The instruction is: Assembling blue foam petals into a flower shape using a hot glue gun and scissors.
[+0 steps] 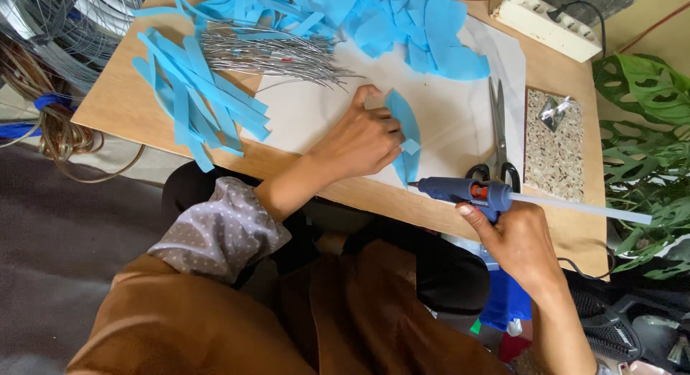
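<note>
My left hand [359, 141] presses down on a curved, leaf-shaped piece of blue foam [405, 120] lying on a white sheet [460, 109] on the wooden board. Its fingers pinch the foam near a small folded strip. My right hand [521, 245] grips a blue hot glue gun [467, 191] with an orange trigger. A clear glue stick [589, 208] juts from the gun's back. The nozzle points left and sits just below the lower tip of the foam piece.
Black-handled scissors [497, 141] lie right of the foam piece, beside a speckled stone tile [553, 152]. Blue foam strips [198, 102], a bundle of thin wires [273, 55] and more cut foam shapes [424, 23] cover the far side. A white power strip [546, 23] and a leafy plant [647, 123] stand at the right.
</note>
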